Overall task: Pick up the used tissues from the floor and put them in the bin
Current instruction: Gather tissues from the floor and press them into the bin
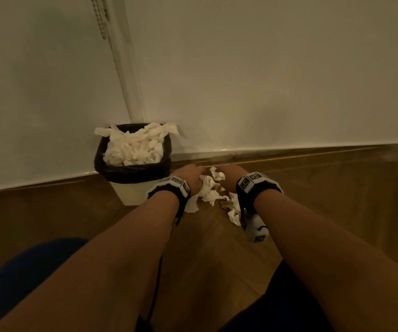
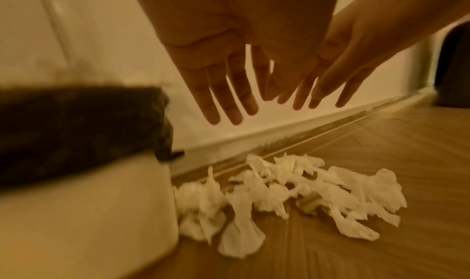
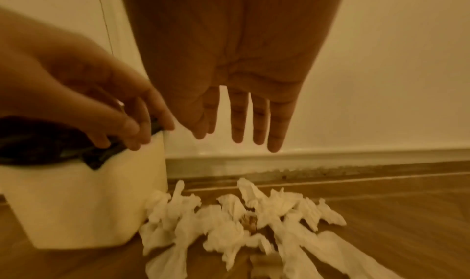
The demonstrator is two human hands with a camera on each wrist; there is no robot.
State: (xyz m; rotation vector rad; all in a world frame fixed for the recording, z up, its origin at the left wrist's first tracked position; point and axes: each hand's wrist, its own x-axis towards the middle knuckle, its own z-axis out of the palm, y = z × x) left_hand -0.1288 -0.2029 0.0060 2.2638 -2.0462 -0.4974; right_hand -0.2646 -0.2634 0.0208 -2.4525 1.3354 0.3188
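Several crumpled white tissues (image 1: 208, 189) lie in a heap on the wooden floor, just right of the bin (image 1: 130, 188). The bin is white with a black liner and is heaped to the rim with tissues (image 1: 135, 147). My left hand (image 1: 189, 177) hovers above the left side of the floor heap and my right hand (image 1: 229, 176) above its right side. In the left wrist view my left hand (image 2: 218, 86) has straight, spread fingers over the tissues (image 2: 279, 193) and holds nothing. In the right wrist view my right hand (image 3: 241, 118) is likewise open above the tissues (image 3: 229, 223).
The bin (image 3: 76, 203) stands in a corner against the white wall (image 1: 265, 80) and skirting board (image 1: 289, 150). A white pipe or trim (image 1: 128, 75) runs down behind it. Wooden floor (image 1: 337, 200) stretches right. A dark object (image 2: 452, 66) stands far along the wall.
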